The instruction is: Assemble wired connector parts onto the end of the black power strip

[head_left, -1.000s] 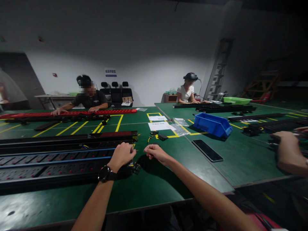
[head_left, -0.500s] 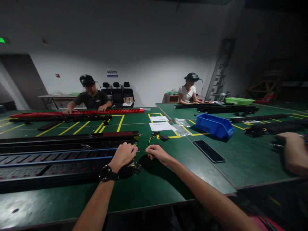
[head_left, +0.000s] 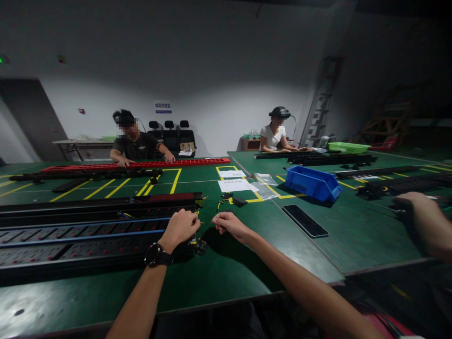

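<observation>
My left hand (head_left: 181, 229), with a black watch on the wrist, is closed at the right end of the black power strips (head_left: 102, 231) with red dots and blue edges. A thin piece sticks out from its fingertips, too small to name. A short gap to the right, my right hand (head_left: 230, 225) hovers with its fingers curled together; whatever is in them is too small to see. Below, a small black connector (head_left: 201, 248) lies on the green table (head_left: 197, 287). Small black parts (head_left: 240, 201) lie beyond my hands.
A phone (head_left: 305, 221) and a blue bin (head_left: 312, 182) stand to the right, near paper sheets (head_left: 235, 185). A co-worker's hand (head_left: 425, 219) holds a tool at the far right. Two people sit across, one at a red rail (head_left: 197, 162).
The red rail across the table has moved to the right with the person's hands. The view has shifted slightly. My hands have hardly moved.
</observation>
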The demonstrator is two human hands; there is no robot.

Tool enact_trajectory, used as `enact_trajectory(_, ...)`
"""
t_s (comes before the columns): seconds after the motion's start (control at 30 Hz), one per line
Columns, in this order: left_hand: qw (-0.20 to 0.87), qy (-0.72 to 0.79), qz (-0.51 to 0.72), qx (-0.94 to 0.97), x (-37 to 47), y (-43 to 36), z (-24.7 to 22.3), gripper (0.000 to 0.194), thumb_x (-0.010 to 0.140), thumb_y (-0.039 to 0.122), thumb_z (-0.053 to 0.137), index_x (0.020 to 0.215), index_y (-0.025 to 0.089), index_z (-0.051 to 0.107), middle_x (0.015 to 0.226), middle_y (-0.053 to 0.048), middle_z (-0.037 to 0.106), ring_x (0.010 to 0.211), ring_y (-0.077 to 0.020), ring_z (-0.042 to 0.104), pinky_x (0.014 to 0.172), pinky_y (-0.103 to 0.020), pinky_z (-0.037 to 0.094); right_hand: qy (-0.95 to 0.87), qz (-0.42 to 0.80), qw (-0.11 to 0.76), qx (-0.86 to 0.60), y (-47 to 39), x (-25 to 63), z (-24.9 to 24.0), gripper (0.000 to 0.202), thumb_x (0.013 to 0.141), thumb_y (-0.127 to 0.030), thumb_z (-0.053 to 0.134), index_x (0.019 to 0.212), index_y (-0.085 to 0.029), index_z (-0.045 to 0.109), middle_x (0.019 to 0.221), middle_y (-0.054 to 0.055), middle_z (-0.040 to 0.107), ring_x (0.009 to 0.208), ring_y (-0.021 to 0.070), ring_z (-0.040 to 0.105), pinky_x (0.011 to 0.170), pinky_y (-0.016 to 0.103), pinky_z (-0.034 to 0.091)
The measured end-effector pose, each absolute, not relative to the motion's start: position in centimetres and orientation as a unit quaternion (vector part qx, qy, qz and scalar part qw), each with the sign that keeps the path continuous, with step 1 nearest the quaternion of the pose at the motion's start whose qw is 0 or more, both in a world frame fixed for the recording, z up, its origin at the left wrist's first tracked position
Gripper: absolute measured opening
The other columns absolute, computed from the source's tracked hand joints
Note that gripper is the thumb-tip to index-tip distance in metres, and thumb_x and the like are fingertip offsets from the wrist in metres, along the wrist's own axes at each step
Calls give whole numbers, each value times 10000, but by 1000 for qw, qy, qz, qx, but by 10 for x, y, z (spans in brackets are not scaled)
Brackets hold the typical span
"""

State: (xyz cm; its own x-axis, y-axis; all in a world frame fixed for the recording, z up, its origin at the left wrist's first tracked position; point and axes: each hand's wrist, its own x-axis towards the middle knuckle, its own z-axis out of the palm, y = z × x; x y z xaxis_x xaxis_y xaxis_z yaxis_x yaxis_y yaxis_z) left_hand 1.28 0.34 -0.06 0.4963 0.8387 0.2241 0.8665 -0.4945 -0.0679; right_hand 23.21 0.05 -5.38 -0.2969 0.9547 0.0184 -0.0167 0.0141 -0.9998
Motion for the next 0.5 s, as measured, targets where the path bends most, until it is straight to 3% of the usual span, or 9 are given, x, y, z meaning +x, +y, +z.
enact_trajectory(0.13,88,-495,-86,-860,13,4,-1,412,1015,377,392,864,199,732,920,-99,743,898,-249,644,802,-352,454,-571,567,427,-413,1,232,-55,240,771,-387,737,779,-168,640,652,-27,608,528,85,508,540,227,381)
enact_trajectory(0.3,87,-501,-80,-857,13,3,0,313,962,355,481,831,210,725,892,-88,741,898,-249,644,787,-340,453,-558,572,440,-409,2,231,-57,304,752,-445,764,808,-164,665,643,-23,602,510,85,490,508,221,357)
enact_trajectory(0.5,71,-504,-85,-856,15,0,4,451,1019,398,369,859,209,746,912,-88,750,898,-240,640,797,-346,443,-434,516,601,-429,22,257,-49,519,820,-690,616,903,-181,662,509,-75,409,433,85,305,449,223,224)
